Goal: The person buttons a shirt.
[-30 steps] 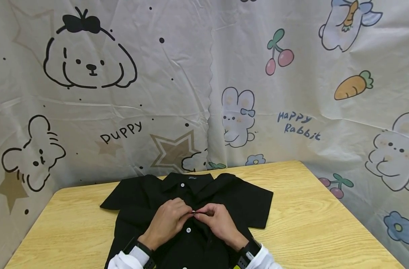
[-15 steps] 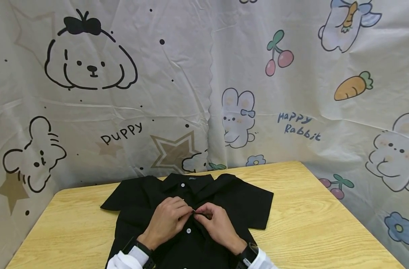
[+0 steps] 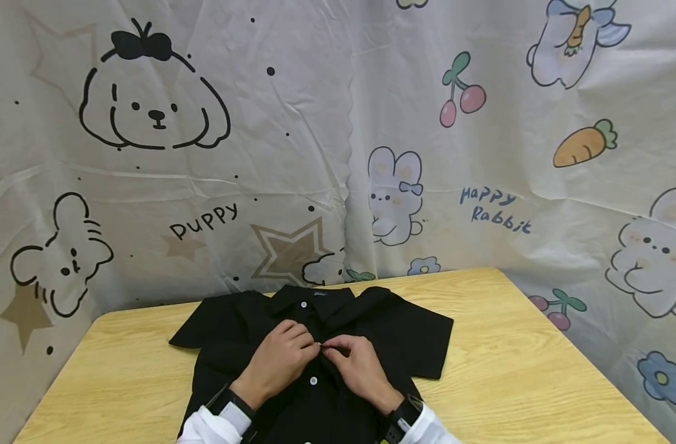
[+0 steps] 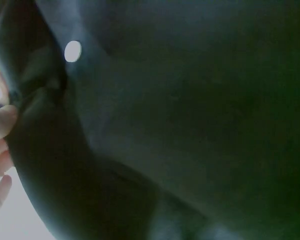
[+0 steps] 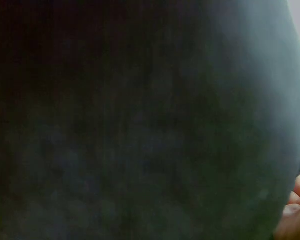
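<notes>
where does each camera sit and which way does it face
Head: on the person's head, looking forward and down at the shirt, table and sheet; left grip, right grip and white sleeves show.
Left wrist: on the left wrist, close on the shirt and a button; fingers at the left edge, left or right unclear.
Right wrist: on the right wrist, facing blurred dark cloth; some skin at lower right.
Head and left wrist both show the shirt and a button.
</notes>
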Motion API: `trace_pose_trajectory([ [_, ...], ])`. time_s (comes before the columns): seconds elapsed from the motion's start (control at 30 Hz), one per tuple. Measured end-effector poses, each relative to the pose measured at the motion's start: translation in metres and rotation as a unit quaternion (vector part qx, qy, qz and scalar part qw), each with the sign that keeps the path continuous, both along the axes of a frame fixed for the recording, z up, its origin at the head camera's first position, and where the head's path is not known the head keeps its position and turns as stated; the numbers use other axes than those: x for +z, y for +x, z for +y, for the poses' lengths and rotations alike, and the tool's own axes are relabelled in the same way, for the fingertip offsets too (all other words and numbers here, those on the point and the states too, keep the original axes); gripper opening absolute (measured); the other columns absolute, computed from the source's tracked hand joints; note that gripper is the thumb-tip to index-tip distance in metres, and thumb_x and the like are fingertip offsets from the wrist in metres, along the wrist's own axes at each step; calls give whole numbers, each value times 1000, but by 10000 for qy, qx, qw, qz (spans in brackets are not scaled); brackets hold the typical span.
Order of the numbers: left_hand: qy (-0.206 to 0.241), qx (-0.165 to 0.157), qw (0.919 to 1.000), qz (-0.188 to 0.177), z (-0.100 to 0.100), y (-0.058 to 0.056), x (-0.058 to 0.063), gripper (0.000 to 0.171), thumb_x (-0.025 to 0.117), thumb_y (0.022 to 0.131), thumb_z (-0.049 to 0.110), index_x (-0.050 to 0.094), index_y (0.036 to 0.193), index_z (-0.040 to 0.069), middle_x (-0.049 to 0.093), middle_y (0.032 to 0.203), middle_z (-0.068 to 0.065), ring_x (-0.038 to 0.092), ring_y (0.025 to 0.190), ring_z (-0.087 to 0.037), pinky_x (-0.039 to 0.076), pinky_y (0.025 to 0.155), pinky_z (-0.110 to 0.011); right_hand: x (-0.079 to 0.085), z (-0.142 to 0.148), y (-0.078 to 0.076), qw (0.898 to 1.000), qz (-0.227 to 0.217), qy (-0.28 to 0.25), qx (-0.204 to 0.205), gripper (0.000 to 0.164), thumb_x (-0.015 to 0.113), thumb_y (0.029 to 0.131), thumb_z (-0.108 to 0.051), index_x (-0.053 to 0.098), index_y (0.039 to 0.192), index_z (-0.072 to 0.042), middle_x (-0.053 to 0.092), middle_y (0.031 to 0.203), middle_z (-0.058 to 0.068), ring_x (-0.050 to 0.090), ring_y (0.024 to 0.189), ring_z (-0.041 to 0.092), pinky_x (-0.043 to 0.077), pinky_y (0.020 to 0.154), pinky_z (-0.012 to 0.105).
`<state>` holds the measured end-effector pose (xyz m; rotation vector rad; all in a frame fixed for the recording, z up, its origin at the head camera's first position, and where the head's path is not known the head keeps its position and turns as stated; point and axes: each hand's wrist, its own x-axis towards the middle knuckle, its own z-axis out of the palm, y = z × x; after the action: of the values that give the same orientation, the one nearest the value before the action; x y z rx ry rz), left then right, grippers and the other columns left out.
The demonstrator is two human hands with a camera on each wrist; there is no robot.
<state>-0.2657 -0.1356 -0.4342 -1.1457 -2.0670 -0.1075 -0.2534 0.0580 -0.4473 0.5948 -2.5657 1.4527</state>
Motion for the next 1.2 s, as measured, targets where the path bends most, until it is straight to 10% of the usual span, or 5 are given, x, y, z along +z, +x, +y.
trace_pose_trajectory([
  [0.53,970,1518,9710,-1573,1,15,2,32,82,67,11,51,74,19,41,69,8,44,57,-9,35,50,-26,14,12,-11,9907,-1179,-87,667,35,53,98,-38,69,113,-11,67,104,-4,62,92,12,48,79,29],
  [0.73,876,1101,9278,-3455,2,38,2,13,77,80,20,64,84,19,50,76,14,44,59,1,38,51,-22,28,24,1,9975,-502,446,231,19,55,98,-30,67,90,-18,59,79,-10,55,68,8,44,62,26],
  [0.87,948,989,9084,-3950,1,42,1,12,75,82,15,69,92,15,55,85,9,50,67,-2,43,57,-25,39,28,13,9939,-427,973,294,34,56,96,-37,57,66,-20,46,58,-12,45,51,6,35,48,23],
  [1.2,637,733,8910,-4436,-4,36,-15,16,76,81,19,70,94,12,52,83,7,48,69,-4,42,59,-25,31,20,39,9342,-1133,3321,646,43,63,84,-56,54,58,-22,46,53,-8,44,46,9,35,44,28],
])
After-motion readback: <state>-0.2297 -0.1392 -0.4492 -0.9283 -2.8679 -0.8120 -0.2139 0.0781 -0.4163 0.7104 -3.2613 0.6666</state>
